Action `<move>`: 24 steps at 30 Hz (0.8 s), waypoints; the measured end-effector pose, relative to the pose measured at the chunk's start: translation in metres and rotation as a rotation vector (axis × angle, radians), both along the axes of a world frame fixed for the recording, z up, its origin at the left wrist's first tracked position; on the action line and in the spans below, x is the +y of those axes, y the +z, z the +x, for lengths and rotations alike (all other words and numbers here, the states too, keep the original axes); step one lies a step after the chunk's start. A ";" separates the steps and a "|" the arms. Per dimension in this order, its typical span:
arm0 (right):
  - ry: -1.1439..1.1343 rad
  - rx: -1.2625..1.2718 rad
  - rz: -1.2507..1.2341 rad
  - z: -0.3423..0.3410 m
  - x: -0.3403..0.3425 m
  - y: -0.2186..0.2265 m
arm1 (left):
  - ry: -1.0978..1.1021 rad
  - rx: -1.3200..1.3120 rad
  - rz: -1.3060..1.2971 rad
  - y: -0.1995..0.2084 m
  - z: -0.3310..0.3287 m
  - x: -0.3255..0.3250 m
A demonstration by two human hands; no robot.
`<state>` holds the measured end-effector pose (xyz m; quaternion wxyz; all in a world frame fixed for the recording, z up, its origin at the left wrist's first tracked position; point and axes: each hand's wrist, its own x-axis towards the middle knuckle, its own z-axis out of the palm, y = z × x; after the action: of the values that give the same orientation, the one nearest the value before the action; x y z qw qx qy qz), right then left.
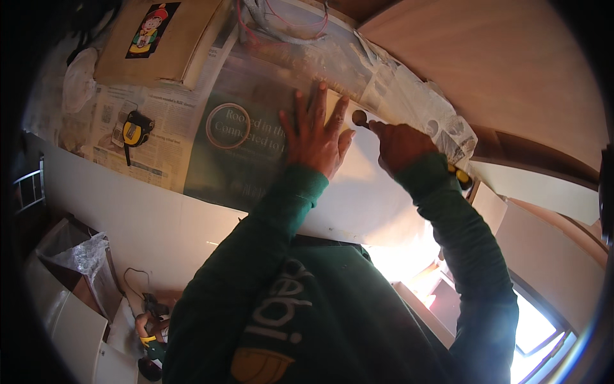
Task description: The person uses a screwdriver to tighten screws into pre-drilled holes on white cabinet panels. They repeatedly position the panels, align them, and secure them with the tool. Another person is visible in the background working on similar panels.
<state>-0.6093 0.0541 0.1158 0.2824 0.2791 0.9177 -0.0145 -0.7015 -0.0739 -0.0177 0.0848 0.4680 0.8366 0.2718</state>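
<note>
Near the far edge of the white board [377, 192], the right hand [406, 148] is curling into a fist and seems to be pinching a dark round-ended tool [359, 118], though the grip itself is partly hiding; the tool's round end is lying over the board, just beside the left hand [320, 131], which is resting palm down with fingers spread; a yellow-and-black tape measure [135, 130] is lying on newspaper [169, 102] further left; the step in hand looks like working the tool at that spot while the left palm is bracing; the next move is probably calling for a careful right wrist.
</note>
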 end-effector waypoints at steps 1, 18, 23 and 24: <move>0.030 0.016 0.027 -0.004 0.000 0.003 | 0.002 0.004 0.011 0.000 -0.001 0.000; 0.086 -0.133 0.078 -0.007 -0.007 0.013 | 0.005 -0.009 0.025 -0.003 0.000 -0.004; 0.269 -0.075 0.232 -0.003 0.018 0.004 | -0.002 0.001 0.035 -0.001 -0.002 -0.004; 0.290 -0.109 0.271 -0.006 0.010 0.001 | 0.010 0.007 0.037 -0.002 -0.004 -0.005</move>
<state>-0.6155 0.0645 0.1165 0.2907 0.1796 0.9252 0.1650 -0.7058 -0.0792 -0.0199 0.0717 0.4664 0.8339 0.2862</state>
